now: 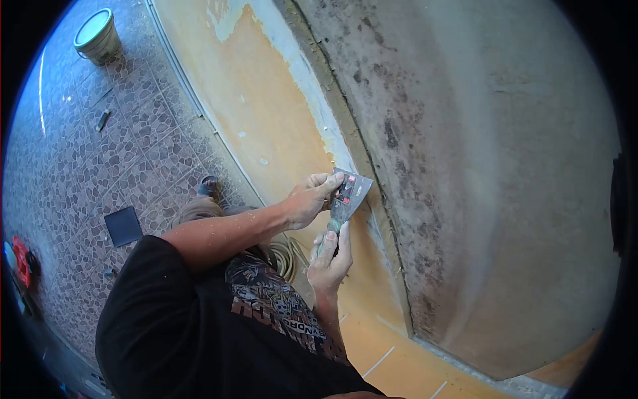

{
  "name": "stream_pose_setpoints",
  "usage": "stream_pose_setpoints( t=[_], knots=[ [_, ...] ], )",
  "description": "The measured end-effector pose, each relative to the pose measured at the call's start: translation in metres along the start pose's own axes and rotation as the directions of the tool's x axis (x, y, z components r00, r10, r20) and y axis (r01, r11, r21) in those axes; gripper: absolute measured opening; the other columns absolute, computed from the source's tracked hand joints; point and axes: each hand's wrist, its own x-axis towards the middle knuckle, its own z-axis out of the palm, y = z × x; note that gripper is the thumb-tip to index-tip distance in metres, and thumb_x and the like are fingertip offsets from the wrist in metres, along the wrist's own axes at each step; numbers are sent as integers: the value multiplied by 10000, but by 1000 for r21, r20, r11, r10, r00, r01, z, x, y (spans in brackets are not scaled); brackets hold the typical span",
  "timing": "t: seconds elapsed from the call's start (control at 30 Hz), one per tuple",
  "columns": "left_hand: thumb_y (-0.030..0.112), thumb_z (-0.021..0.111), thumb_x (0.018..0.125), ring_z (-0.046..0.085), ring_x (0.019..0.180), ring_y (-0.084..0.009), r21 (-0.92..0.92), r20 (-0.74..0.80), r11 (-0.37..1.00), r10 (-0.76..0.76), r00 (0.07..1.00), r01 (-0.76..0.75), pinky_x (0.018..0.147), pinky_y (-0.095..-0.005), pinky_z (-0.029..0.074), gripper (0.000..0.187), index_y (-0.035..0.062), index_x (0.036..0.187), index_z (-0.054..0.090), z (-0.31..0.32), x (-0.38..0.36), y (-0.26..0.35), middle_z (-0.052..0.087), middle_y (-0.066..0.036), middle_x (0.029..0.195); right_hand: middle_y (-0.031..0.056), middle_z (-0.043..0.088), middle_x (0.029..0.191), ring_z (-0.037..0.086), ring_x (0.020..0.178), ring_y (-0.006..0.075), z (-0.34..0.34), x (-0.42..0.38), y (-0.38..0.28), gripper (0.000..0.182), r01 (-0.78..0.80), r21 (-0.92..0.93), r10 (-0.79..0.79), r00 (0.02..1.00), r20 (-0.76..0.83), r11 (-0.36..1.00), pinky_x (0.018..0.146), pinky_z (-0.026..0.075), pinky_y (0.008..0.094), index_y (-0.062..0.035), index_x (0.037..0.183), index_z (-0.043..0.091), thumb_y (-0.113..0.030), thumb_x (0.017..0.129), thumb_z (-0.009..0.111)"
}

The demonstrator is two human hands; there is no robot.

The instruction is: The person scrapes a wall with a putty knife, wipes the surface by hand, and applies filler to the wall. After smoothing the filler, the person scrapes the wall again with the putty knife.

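Note:
A putty knife (350,195) has a wide grey blade with red and black markings and points up and right. My right hand (330,258) is closed round its greenish handle, below the blade. My left hand (310,201) is closed at the blade's left edge, its thumb lying on the blade face. Both hands are dusted with pale powder. Just behind the blade runs the edge of an orange wall (266,86), where a whitish strip (306,76) of bare surface shows. Beyond that edge lies a grey surface (492,166) with dark stains.
On the patterned tile floor (73,173) stand a lidded bucket (98,38) at the upper left and a dark square (123,226). A coiled hose (286,258) lies near the wall, beside my legs. A red object (22,261) is at the far left.

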Motion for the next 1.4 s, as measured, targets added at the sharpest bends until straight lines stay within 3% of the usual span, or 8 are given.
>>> stream_pose_setpoints(
  t=[0.13, 0.43, 0.5, 0.67, 0.8, 1.03, 1.17, 1.4],
  knots=[
    [345, 510, 1001, 581, 716, -60, -30, -122, 995, 87, 989, -91, 694, -262, 487, 287, 107, 985, 668, 3, 5, 8, 663, 31, 841, 8, 513, 758, 425, 574, 31, 8, 20, 0, 417, 169, -201, -160, 985, 63, 965, 467, 362, 187, 27, 1391, 406, -134, 1008, 438],
    [354, 542, 984, 566, 750, -58, -71, -86, 994, 71, 994, -77, 712, -257, 470, 273, 118, 1002, 679, 2, 6, 5, 654, 42, 842, 40, 538, 745, 467, 580, 80, 6, 15, -3, 409, 62, -151, -56, 998, 39, 987, 494, 404, 245, 92, 1345, 428, -119, 995, 452],
    [357, 552, 981, 585, 714, -58, -39, -88, 986, 157, 984, -161, 701, -257, 491, 278, 105, 992, 669, -6, 9, 14, 667, 32, 851, -10, 502, 754, 421, 589, 28, 20, 25, 1, 344, 244, -251, -231, 970, 79, 937, 476, 355, 183, 9, 1310, 460, -158, 1010, 443],
    [344, 544, 985, 595, 716, -57, -46, -73, 998, 35, 997, -38, 682, -248, 490, 277, 102, 998, 678, 0, 2, -4, 675, 29, 843, 12, 517, 779, 438, 613, 38, 8, 1, -2, 441, 35, -112, -36, 999, -5, 993, 479, 362, 184, 39, 1403, 369, -151, 1011, 437],
    [361, 547, 980, 596, 714, -56, 37, 1, 996, 77, 997, -77, 697, -246, 491, 288, 104, 1002, 677, -9, 5, 6, 674, 36, 834, 37, 537, 750, 471, 594, 67, 21, 8, 14, 450, 182, -211, -192, 981, -30, 960, 497, 396, 226, 117, 1372, 379, -120, 997, 456],
    [351, 528, 992, 582, 749, -54, 10, -26, 1000, 9, 1000, -9, 728, -258, 480, 281, 111, 985, 673, 0, 0, 2, 665, 33, 855, 13, 513, 776, 423, 598, 38, -3, 8, 11, 434, 50, -165, -48, 999, 19, 985, 485, 357, 186, 45, 1394, 377, -154, 1013, 437],
    [347, 521, 998, 586, 764, -54, -9, -46, 1000, 25, 999, -26, 768, -263, 483, 288, 100, 1017, 667, -10, 5, -3, 667, 27, 888, 9, 517, 766, 415, 596, 30, 3, 16, 23, 427, 213, -245, -208, 977, 46, 946, 485, 347, 176, 45, 1389, 387, -149, 1011, 434],
    [344, 534, 990, 597, 779, -75, -43, -77, 995, 85, 993, -88, 791, -290, 493, 295, 84, 1018, 670, -10, 8, 8, 669, 9, 898, 14, 513, 763, 422, 605, 35, 8, 20, 17, 428, 179, -218, -173, 984, 44, 959, 485, 354, 188, 60, 1387, 391, -141, 1012, 435]
  ],
)
